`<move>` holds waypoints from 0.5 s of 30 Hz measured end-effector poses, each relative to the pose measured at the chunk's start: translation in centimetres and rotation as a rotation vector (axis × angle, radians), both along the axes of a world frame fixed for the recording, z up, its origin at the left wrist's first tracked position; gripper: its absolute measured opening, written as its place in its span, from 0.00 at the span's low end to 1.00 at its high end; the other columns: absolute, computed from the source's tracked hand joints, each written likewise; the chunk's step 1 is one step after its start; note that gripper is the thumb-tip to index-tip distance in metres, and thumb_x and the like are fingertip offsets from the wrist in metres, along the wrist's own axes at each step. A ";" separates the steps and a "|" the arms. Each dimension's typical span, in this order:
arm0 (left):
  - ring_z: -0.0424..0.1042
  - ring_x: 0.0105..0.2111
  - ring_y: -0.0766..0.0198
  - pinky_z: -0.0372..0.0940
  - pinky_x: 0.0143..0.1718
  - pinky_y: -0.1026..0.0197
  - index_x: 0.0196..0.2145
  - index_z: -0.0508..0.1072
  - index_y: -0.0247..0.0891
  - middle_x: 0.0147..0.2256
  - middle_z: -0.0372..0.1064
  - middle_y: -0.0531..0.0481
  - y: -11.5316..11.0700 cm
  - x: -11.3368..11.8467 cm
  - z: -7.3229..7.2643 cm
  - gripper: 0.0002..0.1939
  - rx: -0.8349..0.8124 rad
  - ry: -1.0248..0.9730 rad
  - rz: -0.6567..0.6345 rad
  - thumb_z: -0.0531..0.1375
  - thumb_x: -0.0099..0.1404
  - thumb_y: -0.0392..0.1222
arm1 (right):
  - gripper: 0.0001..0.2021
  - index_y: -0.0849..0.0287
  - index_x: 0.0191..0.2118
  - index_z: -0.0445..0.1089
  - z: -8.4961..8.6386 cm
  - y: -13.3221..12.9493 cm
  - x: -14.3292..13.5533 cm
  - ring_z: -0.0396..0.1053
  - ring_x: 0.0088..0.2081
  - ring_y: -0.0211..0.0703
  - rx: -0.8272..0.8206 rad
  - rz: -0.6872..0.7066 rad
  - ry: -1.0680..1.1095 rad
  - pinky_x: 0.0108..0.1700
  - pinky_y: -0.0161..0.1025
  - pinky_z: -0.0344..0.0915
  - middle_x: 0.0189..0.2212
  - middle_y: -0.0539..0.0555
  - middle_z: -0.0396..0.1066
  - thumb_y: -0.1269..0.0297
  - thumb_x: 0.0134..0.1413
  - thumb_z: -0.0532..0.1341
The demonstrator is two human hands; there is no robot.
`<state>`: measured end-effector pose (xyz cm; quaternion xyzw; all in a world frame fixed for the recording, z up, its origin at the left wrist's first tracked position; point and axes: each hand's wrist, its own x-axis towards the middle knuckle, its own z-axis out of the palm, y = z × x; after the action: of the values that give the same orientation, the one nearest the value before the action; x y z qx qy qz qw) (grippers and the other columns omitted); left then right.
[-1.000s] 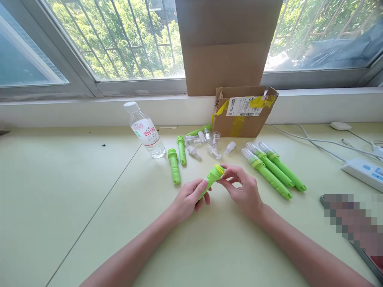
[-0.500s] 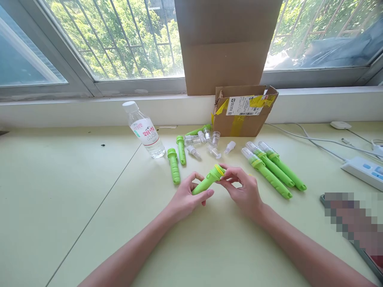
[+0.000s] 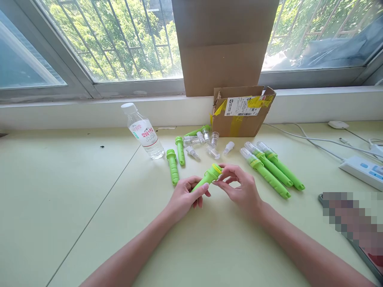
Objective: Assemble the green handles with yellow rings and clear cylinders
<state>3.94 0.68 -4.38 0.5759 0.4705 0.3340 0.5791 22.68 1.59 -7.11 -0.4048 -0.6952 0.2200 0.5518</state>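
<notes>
My left hand point(image 3: 188, 195) is closed round the lower part of a green tube point(image 3: 206, 177), its thumb lying along the side. The tube tilts up to the right, with a yellow ring point(image 3: 217, 168) at its wide end. The fingers of my right hand point(image 3: 241, 186) pinch at that ringed end. Two green tubes point(image 3: 172, 167) lie left of my hands, and another point(image 3: 193, 132) lies farther back. Several clear caps point(image 3: 212, 151) are scattered behind my hands. To the right lie three green tubes point(image 3: 273, 177) with clear caps on them.
A water bottle point(image 3: 146, 135) stands at the back left. An open cardboard box point(image 3: 221, 123) is against the wall. At the right are a power strip point(image 3: 362, 171), white cables point(image 3: 314, 138) and a phone point(image 3: 353, 239) with a pixelated screen.
My left thumb has come down onto the tube, and its fingers have shifted underneath. The tube's wide end has moved slightly left. My right hand stays at the ringed end.
</notes>
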 end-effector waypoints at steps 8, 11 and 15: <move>0.62 0.16 0.73 0.55 0.18 0.67 0.34 0.73 0.33 0.29 0.73 0.48 0.1 -0.2 0.0 0.18 -0.032 -0.013 -0.080 0.57 0.64 0.54 | 0.07 0.55 0.37 0.63 -0.3 -0.1 -0.2 0.75 0.31 0.38 0.029 -0.026 -0.023 0.27 0.36 0.75 0.41 0.56 0.74 0.70 0.54 0.62; 0.62 0.15 0.73 0.54 0.18 0.67 0.32 0.72 0.33 0.27 0.73 0.48 0.2 -0.4 -0.1 0.20 -0.041 -0.026 -0.127 0.55 0.65 0.54 | 0.09 0.55 0.38 0.63 -0.4 -0.1 -0.2 0.76 0.33 0.40 0.051 -0.028 -0.021 0.29 0.37 0.76 0.43 0.57 0.74 0.71 0.53 0.63; 0.62 0.15 0.72 0.54 0.18 0.67 0.31 0.72 0.34 0.27 0.72 0.48 0.3 -0.4 0.0 0.20 -0.053 -0.025 -0.150 0.54 0.66 0.55 | 0.09 0.55 0.37 0.64 -0.5 -0.1 -0.2 0.76 0.29 0.39 0.078 -0.034 -0.027 0.28 0.38 0.76 0.42 0.56 0.76 0.71 0.52 0.63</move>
<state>3.51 0.97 -4.42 0.5898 0.4273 0.2841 0.6236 22.52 1.48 -7.63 -0.3975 -0.7037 0.1778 0.5614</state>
